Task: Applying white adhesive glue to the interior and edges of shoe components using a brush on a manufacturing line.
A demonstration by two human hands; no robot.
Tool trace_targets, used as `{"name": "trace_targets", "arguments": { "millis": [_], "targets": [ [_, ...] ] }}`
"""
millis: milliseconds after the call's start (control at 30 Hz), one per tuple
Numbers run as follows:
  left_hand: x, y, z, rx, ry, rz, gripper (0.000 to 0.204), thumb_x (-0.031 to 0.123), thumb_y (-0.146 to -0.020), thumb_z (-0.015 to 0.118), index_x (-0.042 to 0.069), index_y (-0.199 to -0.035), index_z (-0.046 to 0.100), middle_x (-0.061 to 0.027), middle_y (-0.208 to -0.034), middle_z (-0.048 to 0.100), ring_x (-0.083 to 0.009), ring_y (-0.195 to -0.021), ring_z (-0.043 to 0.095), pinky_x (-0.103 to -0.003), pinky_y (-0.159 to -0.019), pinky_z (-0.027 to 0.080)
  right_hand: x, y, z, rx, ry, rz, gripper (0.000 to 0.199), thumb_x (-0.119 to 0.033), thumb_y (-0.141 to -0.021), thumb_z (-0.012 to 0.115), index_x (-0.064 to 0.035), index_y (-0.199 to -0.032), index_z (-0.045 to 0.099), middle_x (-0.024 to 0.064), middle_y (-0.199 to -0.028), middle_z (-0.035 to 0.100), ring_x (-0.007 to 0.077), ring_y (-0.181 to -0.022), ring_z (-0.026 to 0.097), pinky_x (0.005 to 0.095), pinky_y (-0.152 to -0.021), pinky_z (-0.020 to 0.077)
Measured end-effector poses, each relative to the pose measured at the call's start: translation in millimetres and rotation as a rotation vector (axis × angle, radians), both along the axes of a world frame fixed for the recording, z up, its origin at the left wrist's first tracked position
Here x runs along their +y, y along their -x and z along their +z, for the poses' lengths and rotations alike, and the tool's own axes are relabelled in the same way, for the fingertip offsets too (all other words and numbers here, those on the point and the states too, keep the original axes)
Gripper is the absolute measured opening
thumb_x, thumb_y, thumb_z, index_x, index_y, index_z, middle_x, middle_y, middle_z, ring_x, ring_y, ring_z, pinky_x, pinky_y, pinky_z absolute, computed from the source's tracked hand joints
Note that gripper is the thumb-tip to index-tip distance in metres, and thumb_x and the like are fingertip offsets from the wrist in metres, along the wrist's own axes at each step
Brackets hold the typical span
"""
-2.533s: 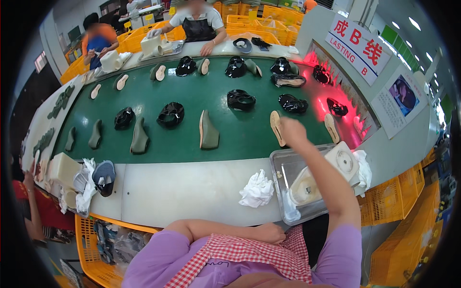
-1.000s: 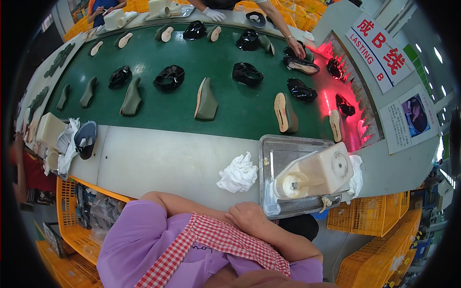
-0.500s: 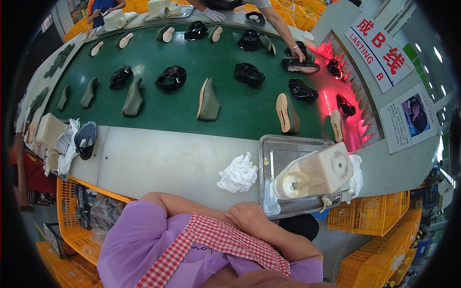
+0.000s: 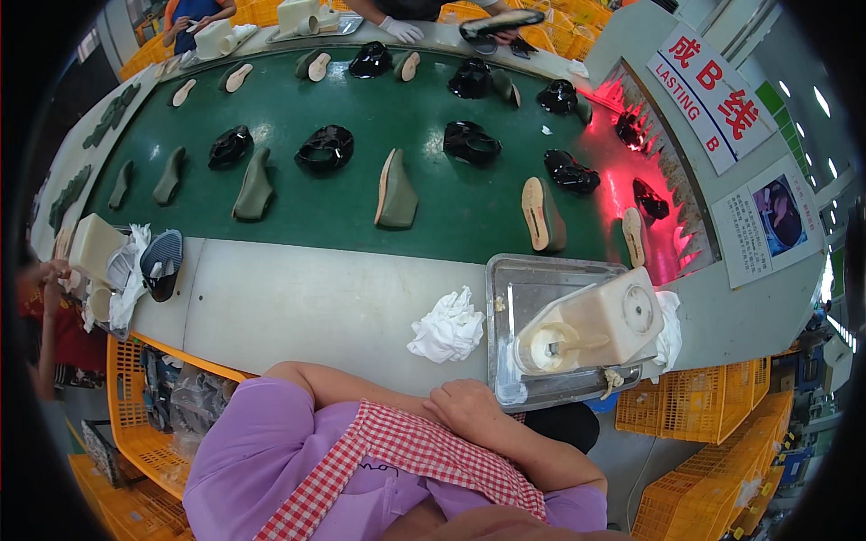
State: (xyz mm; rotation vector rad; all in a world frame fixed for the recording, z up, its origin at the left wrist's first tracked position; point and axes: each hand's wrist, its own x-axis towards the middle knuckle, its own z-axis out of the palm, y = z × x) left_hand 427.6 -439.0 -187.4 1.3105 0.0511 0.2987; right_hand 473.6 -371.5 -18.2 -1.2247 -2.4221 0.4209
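My forearms are crossed at the near edge of the pale bench. My right hand [image 4: 465,403] rests over my left forearm [image 4: 361,386], its fingers bent together on it with no object held. My left hand is hidden under the right arm. Nearest to my hands lie a crumpled white cloth [image 4: 447,326] and a metal tray [image 4: 508,293]. A cream plastic container [image 4: 613,316] with an open cup-like mouth lies tilted in the tray. Beyond the bench, a green belt [image 4: 316,216] carries green wedge-shaped shoe lasts [image 4: 397,194] and glossy black shoe uppers [image 4: 325,149].
Across the belt a co-worker's gloved hand [image 4: 401,30] rests on the far ledge, while their other hand holds a black shoe piece [image 4: 501,23]. Red light glows by a fringed opening [image 4: 677,180] at right. Yellow crates [image 4: 713,401] flank me. Another container [image 4: 95,248] stands at left.
The co-worker has lifted a black shoe piece off the belt and drawn it back over the far ledge. Things on the belt have shifted slightly right. My arms have not moved.
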Motion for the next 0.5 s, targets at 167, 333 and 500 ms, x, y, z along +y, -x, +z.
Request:
{"name": "trace_targets", "arguments": {
  "millis": [167, 333, 500],
  "targets": [
    [5.5, -1.2, 4.1, -0.005, 0.041, -0.024, 0.019, 0.018, -0.078, 0.056, 0.001, -0.085, 0.059, -0.0148, -0.081, 0.059, -0.027, -0.077, 0.06, -0.042, -0.067, 0.048, 1.4, 0.5, -3.5, -0.02, 0.007, -0.001, 0.021, -0.023, -0.08, 0.066, -0.0089, -0.071, 0.053, 0.0082, -0.063, 0.054, 0.0264, -0.06, 0.058, 0.0388, -0.054, 0.046],
    [25.4, 3.3, 17.2, -0.002, 0.036, -0.023, 0.019, 0.018, -0.078, 0.056, 0.001, -0.085, 0.059, -0.0146, -0.081, 0.059, -0.027, -0.077, 0.06, -0.042, -0.067, 0.048, 4.0, 0.5, 0.3, -0.008, 0.009, 0.01, 0.02, -0.023, -0.081, 0.064, -0.0085, -0.071, 0.053, 0.0091, -0.065, 0.055, 0.0285, -0.061, 0.058, 0.0405, -0.055, 0.0463],
    [61.7, 19.9, 32.2, -0.018, 0.033, 0.005, 0.019, 0.019, -0.078, 0.056, 0.002, -0.085, 0.059, -0.0145, -0.081, 0.059, -0.027, -0.077, 0.06, -0.042, -0.067, 0.048, 12.1, -7.1, -13.7, 0.077, 0.186, -0.079, 0.013, -0.021, -0.085, 0.06, -0.0082, -0.089, 0.062, 0.0116, -0.077, 0.062, 0.0332, -0.069, 0.061, 0.043, -0.061, 0.0485]
  ]
}}
